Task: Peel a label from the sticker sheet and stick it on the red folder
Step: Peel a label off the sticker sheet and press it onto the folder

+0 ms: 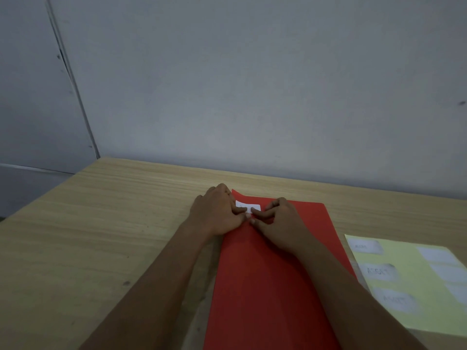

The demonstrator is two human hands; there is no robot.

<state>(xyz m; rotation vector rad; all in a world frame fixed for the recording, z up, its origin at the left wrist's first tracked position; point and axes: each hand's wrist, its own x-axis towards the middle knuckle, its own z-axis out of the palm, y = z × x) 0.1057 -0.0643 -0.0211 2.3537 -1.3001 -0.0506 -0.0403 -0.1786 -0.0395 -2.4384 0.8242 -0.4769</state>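
Hands [249, 217] on label [249, 207], writing blurred.

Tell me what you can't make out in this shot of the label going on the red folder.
Head view only:
- White label: print too small, near edge under the fingers of the left hand and right hand.
- Red folder: near end cut off by bottom edge.
- Sticker sheet: blurred, cut off at right.

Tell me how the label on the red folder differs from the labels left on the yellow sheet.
The label on the red folder sits alone, partly covered by fingertips of both hands; the labels on the yellow sheet lie untouched, in rows. The folder's lies farther away; the sheet's lie to the right. All are small, pale and rounded.
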